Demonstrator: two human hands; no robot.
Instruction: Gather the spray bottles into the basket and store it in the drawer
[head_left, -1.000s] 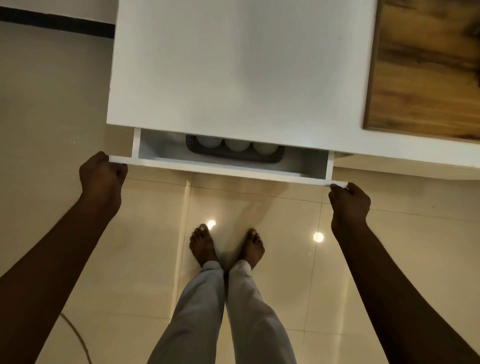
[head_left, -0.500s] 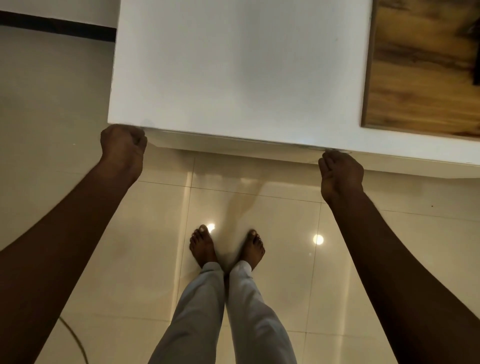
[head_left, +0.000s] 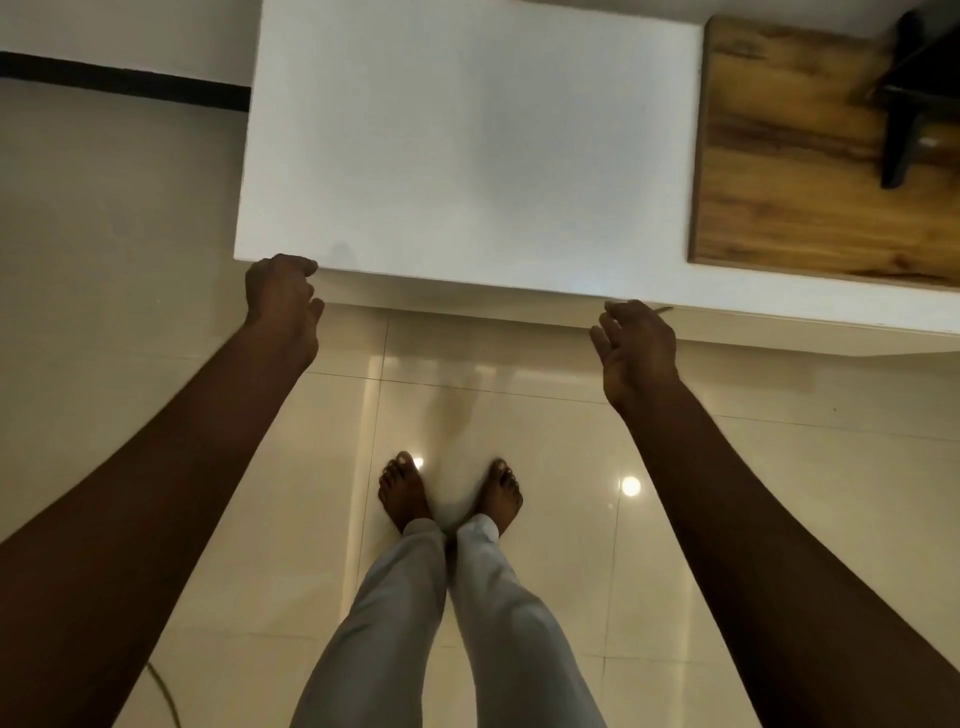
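Looking down: I see a white cabinet (head_left: 467, 140) from above, with two bare arms reaching to its front edge.
Drawer: I see its front (head_left: 467, 299) pushed flat in under the white top, so it is closed.
Basket and bottles: I cannot see them at all; the closed drawer and the top hide whatever is inside.
Left hand: my left hand (head_left: 283, 301) is curled into a loose fist at the left front corner of the top. The knuckles touch the edge. It holds nothing.
Right hand: my right hand (head_left: 636, 348) is spread wide, fingers apart, palm turned up a bit. The fingertips are just at the drawer front near its right end. I cannot tell if they touch it. It holds nothing.
Where the drawer sits: between the two hands, just past the fingers.
Wooden board: a brown board (head_left: 810, 156) lies on the right side of the top, well away from both hands.
Floor: shiny pale tiles (head_left: 519, 415), with two bare feet (head_left: 405, 493) below the drawer.
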